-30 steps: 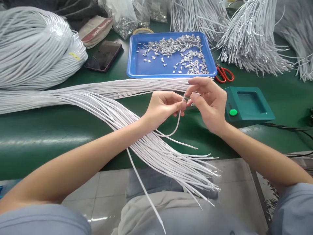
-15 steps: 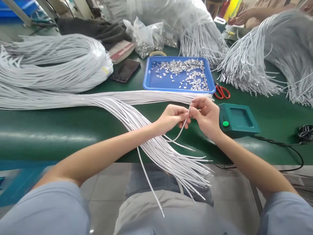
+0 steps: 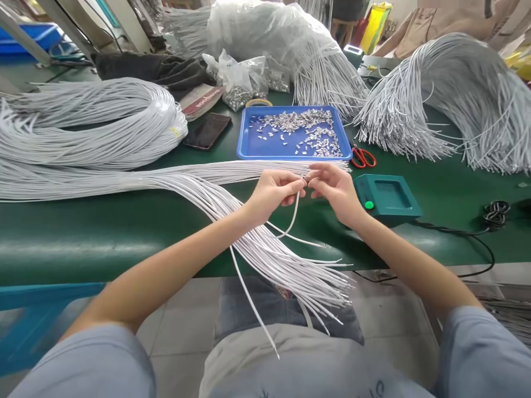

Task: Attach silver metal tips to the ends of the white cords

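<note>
The white cord (image 3: 295, 207) rises from the bundle of cords (image 3: 249, 237) that drapes over the near edge of the green table (image 3: 83, 221), and its upper end sits pinched in the fingers of the left hand (image 3: 274, 193). The right hand (image 3: 332, 188) meets it tip to tip, fingers closed narrowly on something too small to make out, perhaps one of the metal clips (image 3: 302, 130) from the blue tray (image 3: 249, 149) just behind the hands.

The likeliest trouble is a slip at the pinch: the cord end is thin and smooth, and the loop hanging below the left hand pulls on it, so a loosened grip would probably let it spring back among the other loose ends, where it would be hard to pick out again. Any small piece held by the right hand could drop to the floor between the knees if the fingertips part. The person's forearms cross the hanging bundle, and a wide elbow movement might drag more cords off the table. The green box (image 3: 385, 196) with its button lies just right of the right hand, and a careless wrist could bump it.
</note>
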### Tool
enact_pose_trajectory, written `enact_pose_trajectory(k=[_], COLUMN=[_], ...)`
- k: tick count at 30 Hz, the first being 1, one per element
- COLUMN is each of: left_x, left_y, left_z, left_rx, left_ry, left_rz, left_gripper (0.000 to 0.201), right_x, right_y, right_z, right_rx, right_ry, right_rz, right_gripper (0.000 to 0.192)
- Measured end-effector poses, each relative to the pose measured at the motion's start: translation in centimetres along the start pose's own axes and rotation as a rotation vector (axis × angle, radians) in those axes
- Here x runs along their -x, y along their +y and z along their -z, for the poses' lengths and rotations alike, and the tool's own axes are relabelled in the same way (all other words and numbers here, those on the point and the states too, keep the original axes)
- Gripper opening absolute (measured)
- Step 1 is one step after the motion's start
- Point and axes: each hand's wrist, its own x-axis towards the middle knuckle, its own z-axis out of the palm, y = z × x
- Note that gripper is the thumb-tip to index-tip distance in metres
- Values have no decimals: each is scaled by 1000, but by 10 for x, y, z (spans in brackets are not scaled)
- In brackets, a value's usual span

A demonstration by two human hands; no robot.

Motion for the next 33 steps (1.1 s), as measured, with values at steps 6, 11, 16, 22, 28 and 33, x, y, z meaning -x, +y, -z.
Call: enact_pose_trajectory(k=[6, 11, 16, 22, 28, 33], left_x=[-3, -5, -4, 0, -2, 1], left_y=[-6, -6, -1, -1, -14, -13], left_z=[7, 10, 6, 8, 15, 1], left_rx=[312, 320, 358, -37, -637, -300], left_ry=[-140, -198, -178, -164, 45, -6], left_rz=[267, 292, 366, 86, -552, -211], left_gripper=[19, 18, 13, 15, 16, 25], right_x=[-2, -6, -5, 4, 7, 9], right_y=[14, 17, 10, -3, -17, -30], right_z=[7, 12, 11, -1, -9, 24], right_rx=[636, 917, 1045, 694, -68, 851], right_ry=[-50, -39, -15, 8, -255, 97], right_rz=[605, 857, 869, 397, -326, 177], right_gripper=[27, 16, 19, 17, 29, 21])
